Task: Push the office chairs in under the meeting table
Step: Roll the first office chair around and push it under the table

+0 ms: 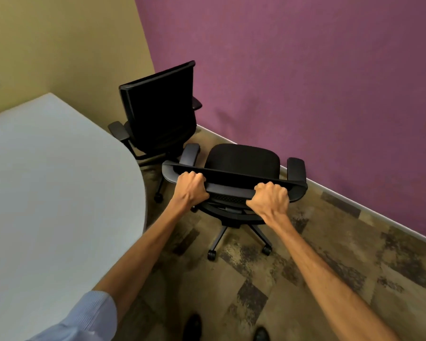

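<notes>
A black office chair point(244, 158) on castors stands right in front of me, its seat facing the purple wall. My left hand point(191, 188) grips the left part of its backrest top edge, and my right hand point(271, 199) grips the right part. The white meeting table point(47, 180) with a rounded end fills the left side, apart from this chair. A second black office chair point(160, 114) stands farther back at the table's far corner, its back toward me, one armrest close to the table edge.
The purple wall point(305, 82) with a pale skirting board runs close behind the near chair on the right. A yellow wall point(59, 45) closes the far left. Patterned brown carpet point(256, 291) covers the floor around my shoes at the bottom.
</notes>
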Demonstrator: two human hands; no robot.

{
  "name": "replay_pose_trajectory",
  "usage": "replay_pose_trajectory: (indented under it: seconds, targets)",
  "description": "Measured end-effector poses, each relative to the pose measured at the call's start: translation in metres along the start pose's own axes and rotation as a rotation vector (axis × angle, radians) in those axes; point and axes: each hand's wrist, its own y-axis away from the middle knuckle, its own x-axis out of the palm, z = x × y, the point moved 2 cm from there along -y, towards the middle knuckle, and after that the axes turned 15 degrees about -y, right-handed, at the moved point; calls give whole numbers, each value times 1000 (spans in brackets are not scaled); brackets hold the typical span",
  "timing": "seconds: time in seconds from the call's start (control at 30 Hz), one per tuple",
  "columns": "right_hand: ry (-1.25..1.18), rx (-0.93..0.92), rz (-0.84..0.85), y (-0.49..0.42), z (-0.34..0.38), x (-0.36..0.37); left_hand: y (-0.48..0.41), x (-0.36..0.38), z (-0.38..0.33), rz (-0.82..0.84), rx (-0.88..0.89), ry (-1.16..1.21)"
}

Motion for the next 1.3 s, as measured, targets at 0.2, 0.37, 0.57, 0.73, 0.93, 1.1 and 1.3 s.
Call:
replay_pose_trajectory:
  seconds: [0.2,0.37,0.57,0.73,0.93,1.1,1.3]
  targets:
    - [-4,-154,10,19,-21,-6,44,-10,-20,71,-78,-13]
    - [22,-315,93,19,-57,-14,79,-13,-57,27,-173,28]
    - [-101,-473,55,-2,-74,-18,97,-19,-85,-114,-332,97]
    - [-203,-609,51,-27,-60,-14,96,-9,-84,-9,-445,86]
    - [-207,-755,115,-78,-39,-3,76,-1,-79,97,-605,39]
    - [-265,-888,183,-113,-12,2,63,-3,-69,125,-735,11]
    - [-216,-955,284,-146,17,14,47,-6,-54,205,-875,39]
